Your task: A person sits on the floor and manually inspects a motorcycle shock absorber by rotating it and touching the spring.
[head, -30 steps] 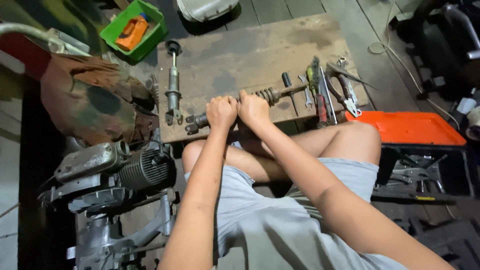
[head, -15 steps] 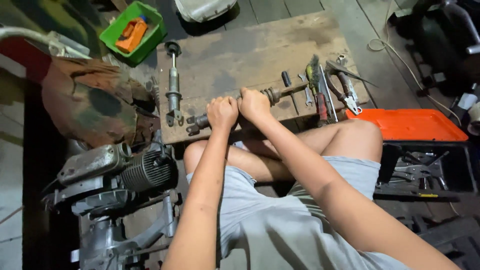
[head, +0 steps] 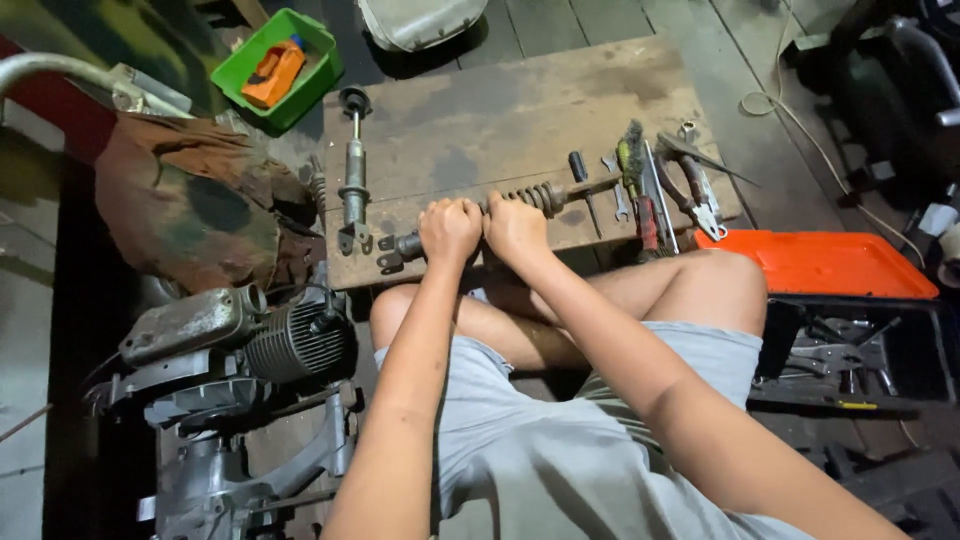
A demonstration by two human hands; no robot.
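A shock absorber with a coil spring (head: 545, 196) lies along the front edge of a wooden board (head: 500, 120). My left hand (head: 449, 229) and my right hand (head: 514, 226) are fists side by side, both gripping its body between the lower mount and the spring. A second, springless shock absorber (head: 354, 180) lies lengthwise on the board's left side, apart from my hands. My crossed bare legs sit just under the board.
Pliers, a wire brush, wrenches and a screwdriver (head: 660, 185) lie on the board's right end. An orange toolbox lid (head: 830, 265) and open tool tray are at right. A small engine (head: 240, 345) stands at left, a green bin (head: 280, 70) far left.
My hands stay clamped on the shock absorber. The view has shifted slightly; nothing else has visibly moved.
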